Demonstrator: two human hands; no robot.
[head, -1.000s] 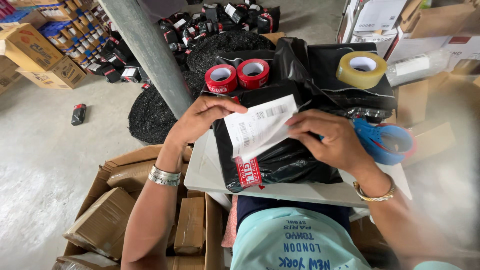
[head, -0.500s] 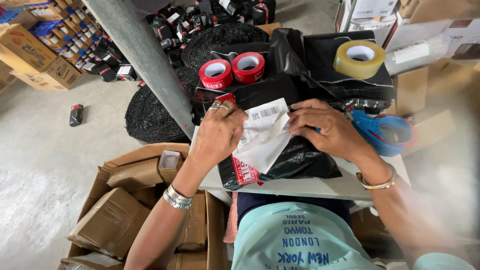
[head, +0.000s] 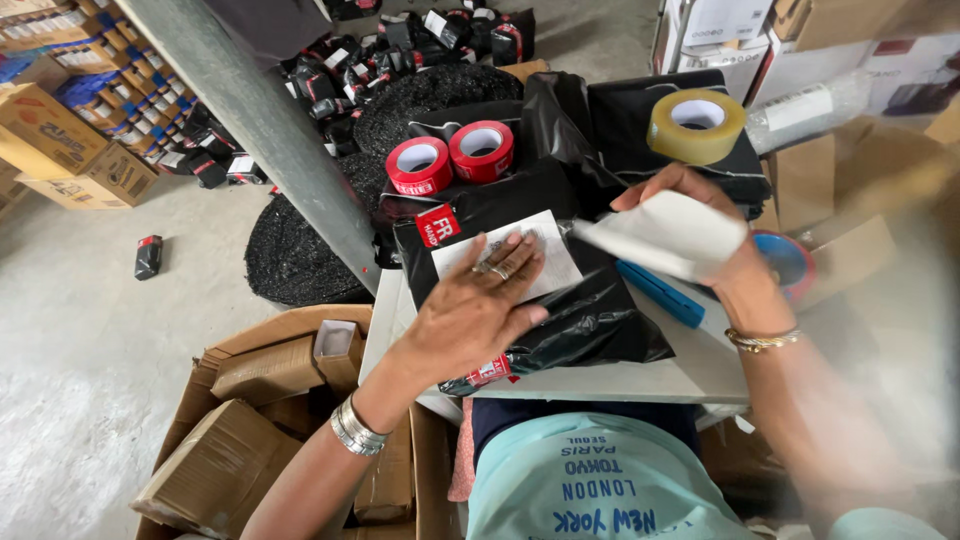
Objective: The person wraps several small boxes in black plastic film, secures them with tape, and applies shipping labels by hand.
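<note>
- My left hand (head: 470,310) is pressing flat, fingers spread, on the white label (head: 500,262) lying on the black parcel bag (head: 580,320) on the table (head: 640,380).
- My right hand (head: 720,235) is pinching the peeled backing sheet (head: 665,232), lifted just right of the label.
- Risk: I am judging that uneven pressure may be leaving creases, since the bag is soft and rumpled.

A shiny black bag package (head: 560,320) lies on the surface with a white square label (head: 470,255) stuck on top and a small red sticker (head: 437,224) beside it. Brown cardboard boxes (head: 215,470) sit lower left. Small black packages (head: 400,50) are piled on the floor behind.
</note>
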